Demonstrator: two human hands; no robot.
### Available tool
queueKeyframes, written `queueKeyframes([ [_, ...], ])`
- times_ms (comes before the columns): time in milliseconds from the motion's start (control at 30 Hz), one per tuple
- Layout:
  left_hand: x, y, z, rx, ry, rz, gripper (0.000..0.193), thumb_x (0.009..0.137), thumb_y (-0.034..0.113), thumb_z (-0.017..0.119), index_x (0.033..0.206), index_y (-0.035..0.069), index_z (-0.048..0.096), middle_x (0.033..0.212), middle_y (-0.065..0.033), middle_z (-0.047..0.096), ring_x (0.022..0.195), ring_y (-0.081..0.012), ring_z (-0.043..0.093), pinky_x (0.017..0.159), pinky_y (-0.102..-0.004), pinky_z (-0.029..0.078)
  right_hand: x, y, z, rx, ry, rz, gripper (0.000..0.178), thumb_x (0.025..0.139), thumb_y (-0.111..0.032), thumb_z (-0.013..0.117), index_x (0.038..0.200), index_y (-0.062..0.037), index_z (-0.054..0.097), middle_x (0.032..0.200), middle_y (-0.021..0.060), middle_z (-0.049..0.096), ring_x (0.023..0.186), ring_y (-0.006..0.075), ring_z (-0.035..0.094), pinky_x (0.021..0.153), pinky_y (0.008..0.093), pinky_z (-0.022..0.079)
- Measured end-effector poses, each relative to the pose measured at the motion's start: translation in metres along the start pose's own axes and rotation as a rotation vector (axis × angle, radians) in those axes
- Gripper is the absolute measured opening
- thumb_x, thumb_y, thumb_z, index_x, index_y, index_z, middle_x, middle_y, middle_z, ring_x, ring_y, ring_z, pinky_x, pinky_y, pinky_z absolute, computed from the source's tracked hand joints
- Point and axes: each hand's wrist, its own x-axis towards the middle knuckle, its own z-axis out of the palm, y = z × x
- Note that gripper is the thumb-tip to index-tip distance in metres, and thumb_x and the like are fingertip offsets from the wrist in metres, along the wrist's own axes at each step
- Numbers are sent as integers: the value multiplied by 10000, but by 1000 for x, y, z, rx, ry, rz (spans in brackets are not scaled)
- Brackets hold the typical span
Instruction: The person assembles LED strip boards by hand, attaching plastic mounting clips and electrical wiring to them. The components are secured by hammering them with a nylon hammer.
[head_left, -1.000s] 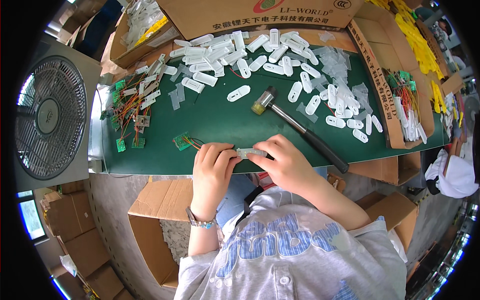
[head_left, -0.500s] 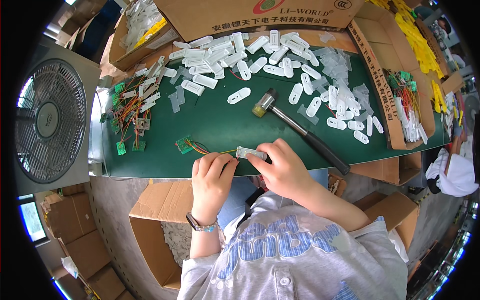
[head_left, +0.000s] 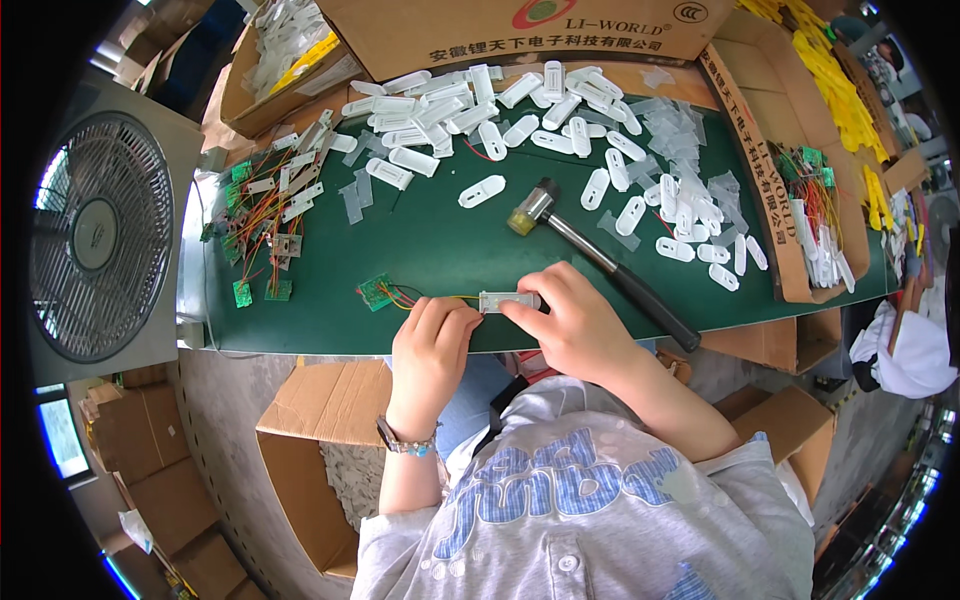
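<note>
Near the front edge of the green table, my right hand (head_left: 580, 325) grips a small white plastic casing (head_left: 494, 302) by its right end, thumb on top. At the casing's left end, my left hand (head_left: 430, 345) is closed with thumb and fingers pinched together; what lies between them is hidden. Thin yellow and red wires (head_left: 403, 294) run from there behind my left fingers to a green circuit board (head_left: 376, 291), which rests on the table. A mallet (head_left: 590, 248) with a black handle and yellowish face lies to the right of my hands.
White oblong plastic shells (head_left: 430, 115) cover the far table, beside clear plastic pieces (head_left: 675, 135). Wired boards (head_left: 265, 235) are heaped at left, near a fan (head_left: 98, 235). An open carton (head_left: 765, 190) stands at right; another box (head_left: 325, 400) sits below the table edge.
The casing and both hands have shifted slightly right, and the casing now lies more level. The attached circuit board has moved a little to the right too.
</note>
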Motion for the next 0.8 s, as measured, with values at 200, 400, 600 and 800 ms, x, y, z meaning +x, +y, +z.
queueKeyframes([
  [200,7,0,1,-45,32,-9,232,744,8,761,946,21,649,929,-95,646,821,-304,621,719,-391,515,4,9,-5,32,1,-42,256,753,-32,641,1000,-61,699,1010,108,573,897,279,566,757,373,506],
  [400,9,-4,2,-40,43,19,286,718,20,788,968,19,649,972,-88,664,796,-286,626,700,-376,522,4,9,-5,44,8,-37,259,750,-33,637,1000,-62,699,1014,112,575,894,282,569,767,378,507],
  [600,6,-7,1,-57,-43,-81,316,731,79,778,1010,38,635,983,-82,653,833,-292,642,694,-391,544,4,9,-5,46,6,-22,265,744,-37,643,1001,-64,703,1011,114,577,901,282,572,772,380,511],
  [800,12,-5,2,-25,-6,-4,348,717,91,784,1041,45,669,970,-65,660,830,-279,642,684,-380,543,5,10,-7,40,-1,-29,262,756,-40,653,1010,-70,709,1004,110,581,906,279,576,756,374,514],
])
